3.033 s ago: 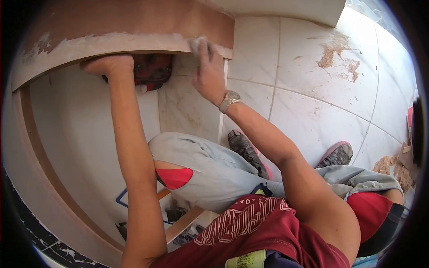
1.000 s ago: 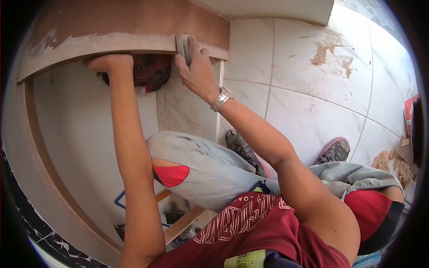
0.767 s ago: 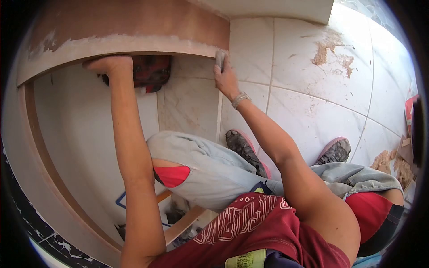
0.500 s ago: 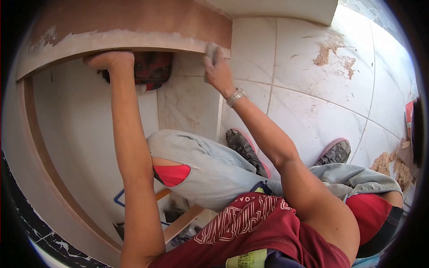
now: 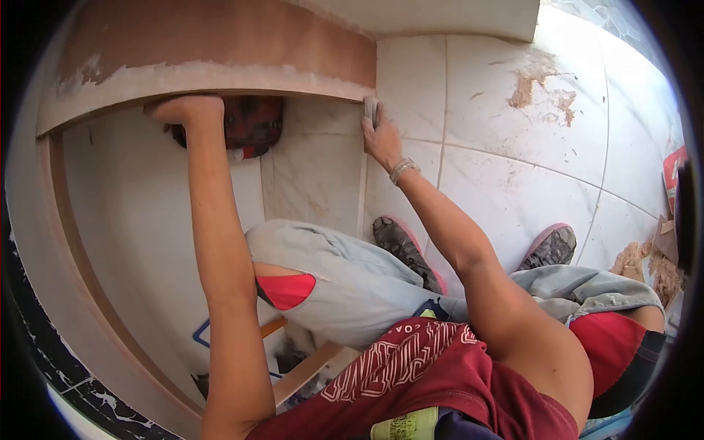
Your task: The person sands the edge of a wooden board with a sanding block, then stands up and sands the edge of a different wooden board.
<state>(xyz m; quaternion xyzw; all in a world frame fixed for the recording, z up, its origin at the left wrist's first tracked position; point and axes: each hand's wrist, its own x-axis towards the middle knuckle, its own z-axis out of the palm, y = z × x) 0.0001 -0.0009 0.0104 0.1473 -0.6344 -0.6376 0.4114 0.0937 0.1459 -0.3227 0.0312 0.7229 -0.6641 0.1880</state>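
A wooden panel (image 5: 220, 51) with a curved lower edge and a pale, filler-like band spans the upper left. My left hand (image 5: 185, 109) is at that edge, its fingers hidden behind the panel. Closed around a small grey sanding block (image 5: 369, 110), my right hand (image 5: 383, 138) is at the panel's right-hand corner. The block appears to touch the edge there. Behind my left wrist, a dark red and black bag-like object (image 5: 253, 121) is partly covered by the panel.
White tiles (image 5: 513, 183) cover the floor, with brown dust (image 5: 535, 84) near the top right. A blue-framed tool (image 5: 200, 334) and a wooden strip (image 5: 312, 375) lie below my left knee. Cardboard scraps (image 5: 666, 238) are at the far right.
My right hand has moved right and slightly down with the sanding block, to the panel's corner. My left hand keeps its place at the edge; the whole view has shifted slightly.
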